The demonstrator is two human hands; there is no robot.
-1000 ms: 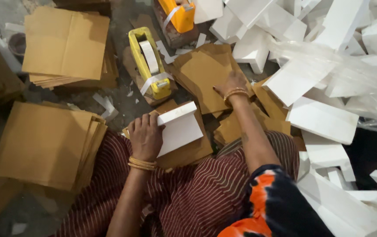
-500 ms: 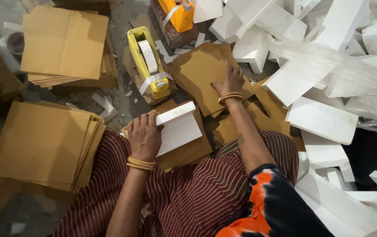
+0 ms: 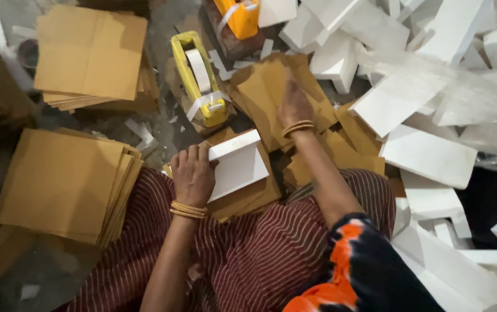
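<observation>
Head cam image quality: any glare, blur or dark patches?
Head view: white foam pieces at right run bright, and the clear plastic sheet over them shows glare; right hand is slightly motion-blurred, left hand sharper; left edge and the lower right gap sit in deep shadow; cardboard stacks evenly lit.

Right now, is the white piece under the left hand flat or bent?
Bent. The white piece has one edge turned up along its far side; left hand presses it onto the cardboard.
</observation>
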